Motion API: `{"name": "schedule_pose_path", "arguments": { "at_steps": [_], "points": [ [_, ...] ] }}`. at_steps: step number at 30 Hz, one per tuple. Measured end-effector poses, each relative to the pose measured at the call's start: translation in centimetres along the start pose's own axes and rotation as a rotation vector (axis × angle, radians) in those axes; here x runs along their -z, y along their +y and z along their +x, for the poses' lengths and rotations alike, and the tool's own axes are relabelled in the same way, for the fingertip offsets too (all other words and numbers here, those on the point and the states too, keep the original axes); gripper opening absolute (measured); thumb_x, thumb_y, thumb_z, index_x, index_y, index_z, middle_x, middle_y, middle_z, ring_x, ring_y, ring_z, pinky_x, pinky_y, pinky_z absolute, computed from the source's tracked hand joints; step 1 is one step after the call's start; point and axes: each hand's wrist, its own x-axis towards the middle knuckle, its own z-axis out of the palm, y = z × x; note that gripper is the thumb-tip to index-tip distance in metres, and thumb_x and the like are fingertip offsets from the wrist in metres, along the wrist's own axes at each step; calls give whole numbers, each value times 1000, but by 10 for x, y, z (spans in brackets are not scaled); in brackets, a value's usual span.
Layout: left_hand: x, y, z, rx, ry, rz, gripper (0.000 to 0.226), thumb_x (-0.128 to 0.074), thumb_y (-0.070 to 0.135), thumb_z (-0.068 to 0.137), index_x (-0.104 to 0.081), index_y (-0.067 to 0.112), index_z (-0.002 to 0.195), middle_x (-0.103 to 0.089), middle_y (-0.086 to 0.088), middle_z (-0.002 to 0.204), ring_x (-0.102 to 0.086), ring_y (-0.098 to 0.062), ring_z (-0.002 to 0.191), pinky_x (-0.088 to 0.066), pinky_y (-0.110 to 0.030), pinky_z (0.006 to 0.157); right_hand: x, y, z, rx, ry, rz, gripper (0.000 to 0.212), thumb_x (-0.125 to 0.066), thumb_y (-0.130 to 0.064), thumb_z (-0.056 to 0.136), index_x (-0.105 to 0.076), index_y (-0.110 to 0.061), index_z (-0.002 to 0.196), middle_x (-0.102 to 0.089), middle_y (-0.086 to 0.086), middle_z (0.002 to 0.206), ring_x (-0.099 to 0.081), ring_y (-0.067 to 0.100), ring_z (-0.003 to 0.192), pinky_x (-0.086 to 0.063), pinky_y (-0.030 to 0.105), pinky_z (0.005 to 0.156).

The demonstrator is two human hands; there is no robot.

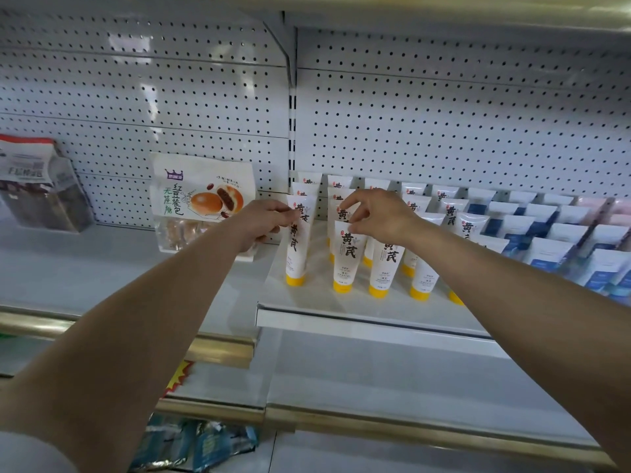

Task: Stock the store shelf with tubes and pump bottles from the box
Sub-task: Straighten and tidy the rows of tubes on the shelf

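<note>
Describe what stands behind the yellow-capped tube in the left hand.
Behind the tube pinched by the left hand, two more yellow-capped tubes line up toward the pegboard; their caps are hidden.

From my feed this is a shop aisle. I see a white metal shelf [358, 322] backed by perforated pegboard panels [444, 124], with a slotted upright between bays. Retail goods stand in neat rows: white tubes with yellow caps [348, 257] beside ranks of white and blue tubes [549, 254]. In the left bay leans a bag of red bean buns [201, 199] and another packaged food item [37, 186]. Gold trim strips [218, 349] edge the lower shelves, and a red and yellow starburst price tag [179, 377] hangs there.
</note>
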Motion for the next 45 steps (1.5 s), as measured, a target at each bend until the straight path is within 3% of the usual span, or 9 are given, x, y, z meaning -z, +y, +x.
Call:
{"name": "schedule_pose_path", "arguments": {
  "at_steps": [5, 10, 12, 14, 15, 25, 33, 42, 45],
  "points": [
    [-5, -2, -2, -67, 65, -1, 29, -75, 37, 83, -69, 17, 104, -62, 4, 95, -54, -9, 85, -40, -25, 69, -3, -1, 2, -16, -17, -28, 44, -82, -18, 80, -65, -30, 118, -71, -5, 101, -65, 12, 96, -48, 24, 69],
    [-6, -8, -5, -68, -75, 37, 31, -76, 16, 84, -67, 13, 114, -69, 0, 99, -60, -6, 83, -43, -16, 60, -6, 0, 4, -25, 5, -48, 44, -83, -19, 79, -66, -31, 117, -71, -6, 99, -65, 13, 97, -53, 31, 86],
    [-7, -13, -2, -57, -139, 84, 34, -78, 12, 81, -69, 13, 114, -72, -2, 105, -63, -8, 90, -48, -20, 74, -6, -1, 4, -29, 8, -44, 44, -83, -18, 78, -66, -31, 117, -71, -7, 98, -65, 12, 97, -52, 30, 84],
    [-9, -19, 3, -58, -174, 128, 34, -81, 10, 77, -72, 14, 109, -74, -2, 106, -66, -14, 99, -47, -32, 94, -6, -3, 3, -30, 4, -38, 45, -83, -17, 79, -65, -30, 118, -71, -8, 97, -64, 11, 95, -51, 27, 80],
    [-11, -21, 3, -62, -182, 140, 32, -81, 8, 76, -72, 13, 107, -74, -2, 104, -66, -14, 98, -46, -34, 97, -6, -4, 3, -28, 0, -40, 45, -83, -16, 79, -65, -30, 118, -70, -8, 96, -65, 10, 94, -50, 26, 78],
    [-14, -22, 7, -98, -127, 216, 39, -82, 4, 74, -70, 9, 110, -73, -3, 107, -67, -19, 100, -49, -34, 93, -4, -9, 2, -31, -3, -50, 45, -83, -16, 79, -65, -29, 118, -71, -5, 98, -65, 10, 90, -47, 22, 68],
    [-6, -27, 8, -88, -119, 225, 38, -83, 7, 73, -71, 14, 108, -74, 0, 106, -68, -20, 101, -49, -45, 100, -5, -9, 2, -40, 4, -48, 46, -84, -16, 78, -65, -29, 118, -71, -6, 97, -66, 11, 93, -51, 26, 78],
    [-8, -28, 5, -86, -106, 193, 36, -82, 7, 75, -71, 13, 108, -74, 1, 105, -67, -14, 97, -48, -36, 94, -7, -13, 5, -36, 2, -60, 45, -83, -15, 79, -65, -27, 119, -70, -6, 97, -65, 11, 91, -49, 25, 77],
    [-9, -30, 7, -97, -97, 200, 36, -83, 8, 74, -72, 13, 108, -75, 3, 101, -68, -14, 96, -49, -36, 94, -9, -12, 6, -37, 11, -63, 44, -83, -15, 79, -66, -26, 118, -70, -6, 96, -65, 11, 93, -53, 30, 85]
  ]
}}
